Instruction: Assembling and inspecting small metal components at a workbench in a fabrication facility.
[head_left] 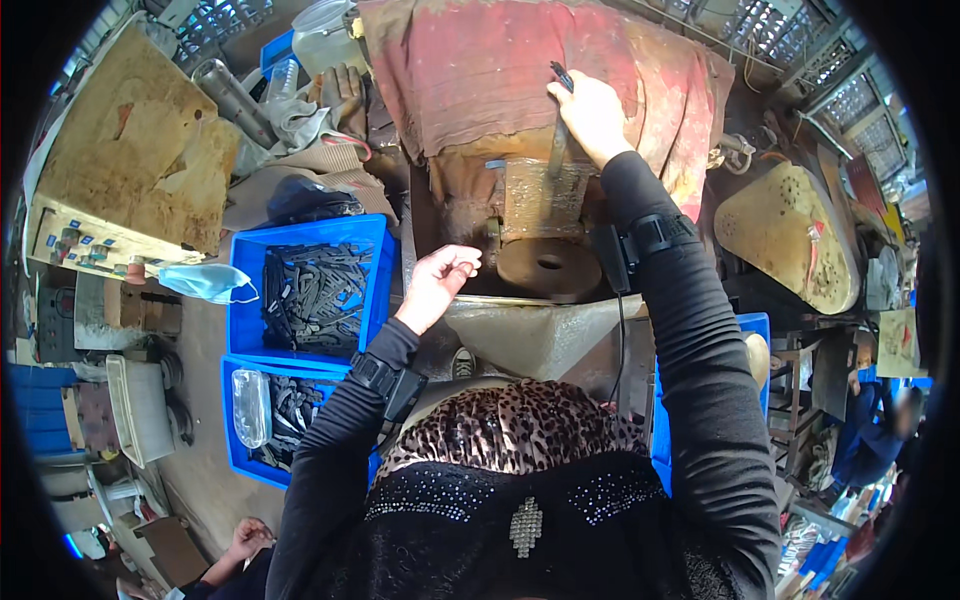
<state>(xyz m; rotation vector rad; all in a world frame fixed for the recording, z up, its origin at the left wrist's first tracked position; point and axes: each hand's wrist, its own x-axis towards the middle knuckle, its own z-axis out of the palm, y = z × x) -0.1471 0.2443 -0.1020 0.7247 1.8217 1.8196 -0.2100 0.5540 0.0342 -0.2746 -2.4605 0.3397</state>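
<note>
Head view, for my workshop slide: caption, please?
Right hand holding a dark piece over red cloth; left hand near a round wheel; blue bins alongside.

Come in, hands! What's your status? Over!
Right grip: holding small black piece over red cloth. Left grip: beside round wheel, contents unclear. Nothing visibly blocking the black piece.

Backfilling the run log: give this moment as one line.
right grip: holds dark piece, over red cloth | left grip: curled, hold unclear, left of brown wheel | blue bin: dark parts inside
</note>
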